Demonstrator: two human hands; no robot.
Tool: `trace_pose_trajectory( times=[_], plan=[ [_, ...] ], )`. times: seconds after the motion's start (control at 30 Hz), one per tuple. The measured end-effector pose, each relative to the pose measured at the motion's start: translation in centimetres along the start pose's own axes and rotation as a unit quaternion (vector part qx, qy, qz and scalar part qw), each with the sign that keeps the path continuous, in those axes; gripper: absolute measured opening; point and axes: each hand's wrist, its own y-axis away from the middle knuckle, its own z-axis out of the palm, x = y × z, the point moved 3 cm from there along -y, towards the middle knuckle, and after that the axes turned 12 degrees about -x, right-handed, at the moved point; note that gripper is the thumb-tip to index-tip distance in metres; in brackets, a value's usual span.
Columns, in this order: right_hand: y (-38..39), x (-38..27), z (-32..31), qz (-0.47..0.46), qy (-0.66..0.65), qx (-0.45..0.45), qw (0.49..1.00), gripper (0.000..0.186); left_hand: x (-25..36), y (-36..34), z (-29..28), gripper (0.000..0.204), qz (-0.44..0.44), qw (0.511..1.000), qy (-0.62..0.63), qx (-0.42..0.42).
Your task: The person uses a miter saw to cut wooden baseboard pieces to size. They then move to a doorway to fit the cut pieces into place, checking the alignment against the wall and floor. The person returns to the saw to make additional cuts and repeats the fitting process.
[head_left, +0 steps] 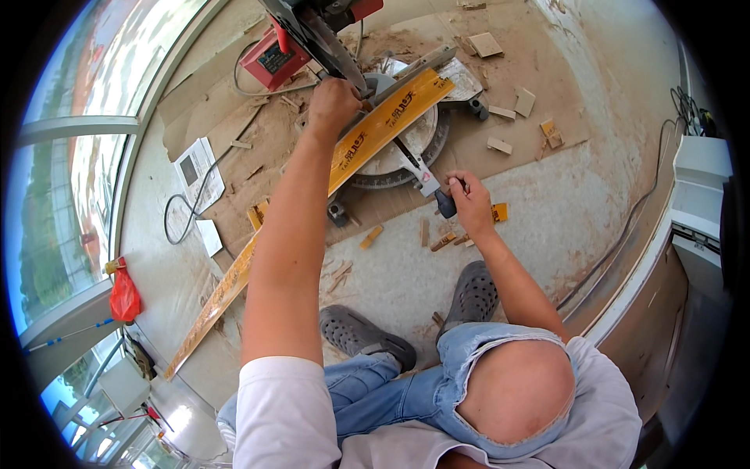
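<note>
A miter saw stands on the floor before me, with its round grey table (377, 166) under a long yellow board (383, 129) with dark printing. The board lies slantwise along the fence; my left forearm crosses over it, and its length reappears at the lower left. My left hand (334, 108) is closed beside the board's far edge, close to the blade (341, 59); what its fingers grip is hidden. At the front of the saw, my right hand (470, 205) has its fingers curled on the black knob (446, 205) of the table arm.
Cardboard (539, 133) covered with sawdust and wood offcuts (485, 44) lies under the saw. A dark cord (187, 223) loops by a printed sheet (200, 173) at left. My grey clogs (367, 334) are near the saw's front. A red bag (125, 295) hangs by the window.
</note>
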Motion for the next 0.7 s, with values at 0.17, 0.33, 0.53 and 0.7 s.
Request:
trace_pose_trajectory(
  times=[0.17,0.33,0.53,0.7],
  plan=[
    [0.0,0.3,-0.2,0.000,0.012,-0.002,1.000,0.020,-0.2,0.2,0.1,0.018,0.003,0.999,0.053,0.010],
    [0.2,0.9,-0.1,0.007,0.010,0.001,1.000,0.019,0.1,0.9,-0.2,0.019,-0.001,0.993,0.117,0.011],
    [0.1,1.0,-0.1,0.007,0.026,-0.002,1.000,0.018,-0.1,1.3,-0.5,0.021,0.068,0.996,0.031,0.050],
    [0.0,0.1,-0.1,0.018,0.033,-0.035,0.999,0.023,-0.1,0.1,0.0,0.019,0.046,0.997,-0.055,0.009]
  ],
)
